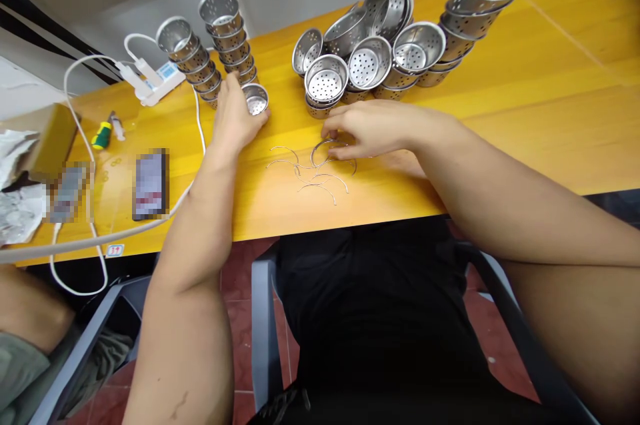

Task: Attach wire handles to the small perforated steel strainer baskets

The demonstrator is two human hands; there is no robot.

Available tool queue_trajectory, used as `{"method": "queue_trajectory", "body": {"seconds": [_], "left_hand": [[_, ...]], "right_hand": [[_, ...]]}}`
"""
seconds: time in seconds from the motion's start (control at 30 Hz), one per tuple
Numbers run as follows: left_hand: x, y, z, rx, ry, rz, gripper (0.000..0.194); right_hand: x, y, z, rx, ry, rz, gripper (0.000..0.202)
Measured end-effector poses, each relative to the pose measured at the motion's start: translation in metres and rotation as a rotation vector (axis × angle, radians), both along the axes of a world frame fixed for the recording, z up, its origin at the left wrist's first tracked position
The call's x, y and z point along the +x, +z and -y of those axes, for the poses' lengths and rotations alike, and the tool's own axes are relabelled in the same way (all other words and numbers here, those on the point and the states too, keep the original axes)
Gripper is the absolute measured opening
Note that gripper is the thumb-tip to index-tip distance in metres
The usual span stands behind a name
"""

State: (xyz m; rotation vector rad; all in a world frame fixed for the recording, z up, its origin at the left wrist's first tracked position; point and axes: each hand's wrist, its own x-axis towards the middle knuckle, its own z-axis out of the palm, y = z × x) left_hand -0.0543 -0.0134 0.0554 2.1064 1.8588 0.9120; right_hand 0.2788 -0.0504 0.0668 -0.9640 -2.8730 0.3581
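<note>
left hand grips a small perforated cup standing on the yellow table; right hand fingers apparently pinch a wire ring among loose rings.

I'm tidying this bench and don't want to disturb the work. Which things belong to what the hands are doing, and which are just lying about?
In use:
left hand on a small perforated steel cup
right hand on the curved wire handles
stacked cups
loose cup pile

Lying about:
screwdriver
power strip
phones
crumpled paper
</note>
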Motion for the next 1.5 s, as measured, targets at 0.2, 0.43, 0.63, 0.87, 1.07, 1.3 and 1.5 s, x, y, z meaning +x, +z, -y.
{"method": "queue_trajectory", "body": {"seconds": [0.2, 0.43, 0.63, 0.87, 1.07, 1.3, 1.5], "left_hand": [[0.019, 0.005, 0.001, 0.218, -0.186, 0.090, 0.096], [0.028, -0.014, -0.011, 0.300, -0.301, 0.265, 0.104], [0.029, -0.018, -0.009, 0.293, -0.324, 0.274, 0.098], [0.031, -0.014, -0.003, 0.249, -0.261, 0.213, 0.091], [0.030, -0.022, -0.007, 0.236, -0.282, 0.213, 0.102], [0.026, -0.018, -0.008, 0.256, -0.323, 0.219, 0.094], [0.030, -0.020, -0.005, 0.267, -0.278, 0.212, 0.099]], "right_hand": [[-0.010, -0.003, -0.001, -0.086, -0.095, 0.043, 0.006], [-0.023, -0.002, 0.008, -0.018, -0.114, 0.072, 0.013], [-0.022, -0.009, 0.003, -0.018, -0.051, -0.100, 0.020], [-0.014, -0.016, -0.007, -0.115, 0.024, -0.437, 0.020], [-0.011, -0.016, -0.008, -0.120, 0.006, -0.467, 0.014], [-0.015, -0.011, 0.001, -0.239, -0.026, -0.605, 0.026], [-0.017, -0.014, 0.003, -0.313, 0.048, -0.664, 0.014]]}}
